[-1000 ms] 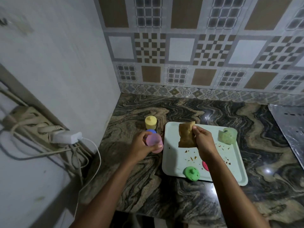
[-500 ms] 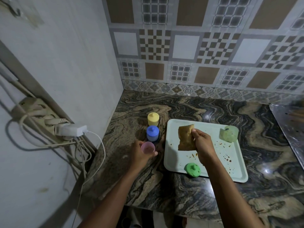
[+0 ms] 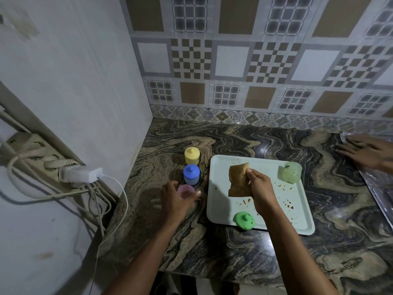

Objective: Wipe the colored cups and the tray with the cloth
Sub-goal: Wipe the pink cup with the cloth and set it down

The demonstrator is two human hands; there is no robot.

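My left hand is wrapped around a pink cup that stands on the counter left of the tray. Behind it stand a blue cup and a yellow cup, in a row. My right hand holds a tan cloth bunched over the pale green tray, which carries brown crumbs. A bright green cup sits at the tray's front edge. A pale green cup lies at its back right.
Another person's hand rests on a shiny metal sheet at the right edge. A wall closes the left side, with a power strip, white charger and cables. The marbled counter ends near me.
My left hand has brought the pink cup down from beside the tray onto the counter in front of the blue cup. Another person's hand has appeared at the right.
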